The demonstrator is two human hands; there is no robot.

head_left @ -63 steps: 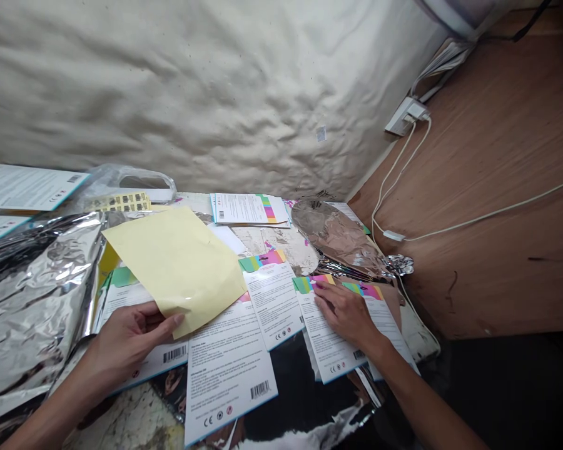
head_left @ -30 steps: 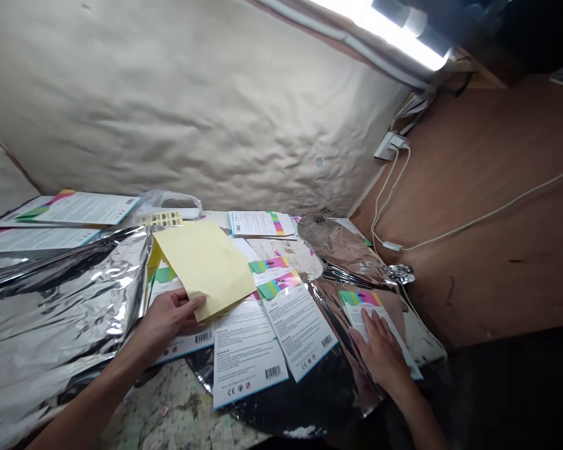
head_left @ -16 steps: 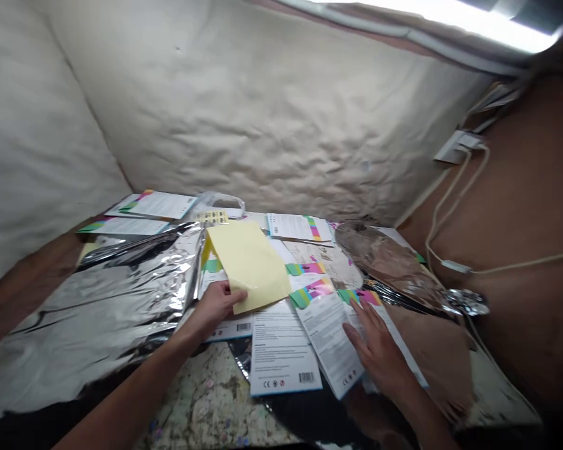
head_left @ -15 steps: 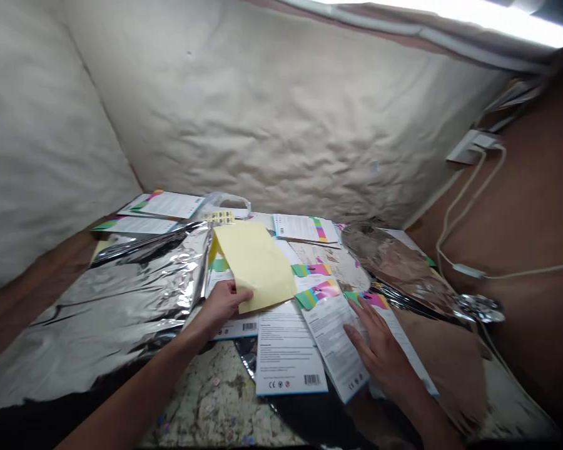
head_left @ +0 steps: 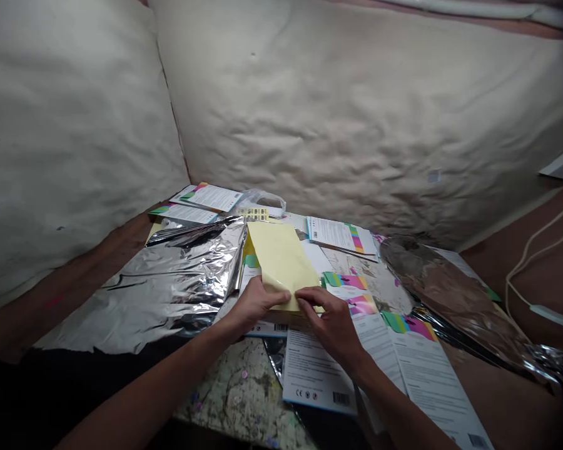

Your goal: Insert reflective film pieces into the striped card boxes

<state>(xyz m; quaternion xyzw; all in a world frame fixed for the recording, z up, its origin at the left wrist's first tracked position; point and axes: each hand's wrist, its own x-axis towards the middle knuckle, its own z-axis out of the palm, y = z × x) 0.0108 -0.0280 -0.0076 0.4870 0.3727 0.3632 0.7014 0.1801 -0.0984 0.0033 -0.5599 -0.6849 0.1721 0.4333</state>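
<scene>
A pale yellow sheet (head_left: 284, 259) stands raised at the middle of the table. My left hand (head_left: 254, 304) grips its lower left edge, thumb on top. At the lower right edge, my right hand (head_left: 331, 319) pinches the same sheet, its fingertips close to my left thumb. Beneath and around lie white printed packets with colourful tops; one packet (head_left: 316, 372) is below my hands, another (head_left: 436, 369) to the right. The part of the sheet under my fingers is hidden.
Silver film (head_left: 178, 275) covers the left side. More packets (head_left: 340, 236) and a clear plastic bag (head_left: 263, 199) lie at the back. Brown-looking glossy film (head_left: 445, 287) is at the right, beside white cables (head_left: 520, 262). A padded wall (head_left: 338, 112) rises behind.
My right hand has left the packets on the right and come to the yellow sheet, where it now pinches the edge. The camera view has turned right.
</scene>
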